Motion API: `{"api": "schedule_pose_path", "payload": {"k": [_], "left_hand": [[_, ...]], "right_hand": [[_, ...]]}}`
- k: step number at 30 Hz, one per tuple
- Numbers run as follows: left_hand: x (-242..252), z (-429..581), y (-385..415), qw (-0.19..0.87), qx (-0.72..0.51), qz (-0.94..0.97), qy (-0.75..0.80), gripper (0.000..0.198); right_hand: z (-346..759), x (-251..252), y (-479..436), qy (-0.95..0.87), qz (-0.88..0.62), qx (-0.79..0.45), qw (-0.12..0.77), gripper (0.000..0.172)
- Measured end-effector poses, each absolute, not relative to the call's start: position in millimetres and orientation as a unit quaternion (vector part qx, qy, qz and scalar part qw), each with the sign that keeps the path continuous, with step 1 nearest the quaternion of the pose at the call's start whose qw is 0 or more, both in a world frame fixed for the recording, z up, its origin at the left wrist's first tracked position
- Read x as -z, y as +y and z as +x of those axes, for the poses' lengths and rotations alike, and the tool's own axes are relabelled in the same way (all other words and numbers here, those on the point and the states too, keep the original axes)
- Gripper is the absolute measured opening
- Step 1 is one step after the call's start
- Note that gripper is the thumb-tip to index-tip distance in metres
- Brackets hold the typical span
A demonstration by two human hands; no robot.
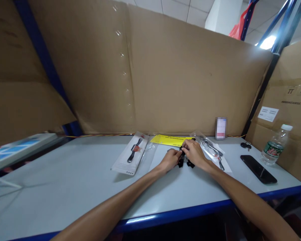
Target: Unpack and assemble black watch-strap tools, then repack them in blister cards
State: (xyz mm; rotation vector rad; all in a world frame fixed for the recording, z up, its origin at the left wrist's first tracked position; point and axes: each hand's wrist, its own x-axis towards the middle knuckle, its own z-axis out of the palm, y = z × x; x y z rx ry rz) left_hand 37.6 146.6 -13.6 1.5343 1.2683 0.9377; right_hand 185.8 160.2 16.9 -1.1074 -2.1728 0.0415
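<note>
My left hand [171,159] and my right hand [194,153] meet over the middle of the table. Both have their fingers closed on a small black part [181,153], mostly hidden by the fingers, so its kind does not show. Just below the fingertips, more black pieces [190,164] stick out; whether they join the held part I cannot tell. Behind the hands lies a yellow printed sheet [172,140]. To the left is a blister-card package [131,154] picturing a black-handled tool. A clear plastic bag with tool-like contents [212,149] rests right of my right hand.
On the right are a black phone [258,169], a water bottle [273,147] and keys [246,145]. A small upright screen [221,129] leans at the back against a cardboard wall [185,77]. A power strip [20,147] with a white cable lies far left.
</note>
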Motion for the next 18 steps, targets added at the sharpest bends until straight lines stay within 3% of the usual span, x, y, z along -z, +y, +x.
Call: {"api": "schedule_pose_path", "payload": {"k": [5,8,13,16,18], "left_hand": [[12.6,37.8,146.4,0.453,-0.379,0.621,0.515,0.043],[12.8,37.6,146.9,0.447,-0.376,0.625,0.518,0.045],[14.9,37.7,148.5,0.425,-0.373,0.642,0.518,0.046],[15.7,37.4,149.0,0.415,-0.371,0.65,0.517,0.045],[15.9,37.0,149.2,0.411,-0.372,0.652,0.517,0.044]], "right_hand": [[186.0,-15.7,159.2,-0.845,-0.406,-0.012,0.347,0.017],[184.7,-18.9,154.9,-0.826,-0.445,-0.004,0.347,0.006],[182.6,-22.9,152.0,-0.799,-0.516,0.002,0.309,0.017],[183.0,-19.8,156.4,-0.808,-0.494,-0.02,0.321,0.005],[183.7,-16.8,159.6,-0.819,-0.459,-0.039,0.342,0.01]]}}
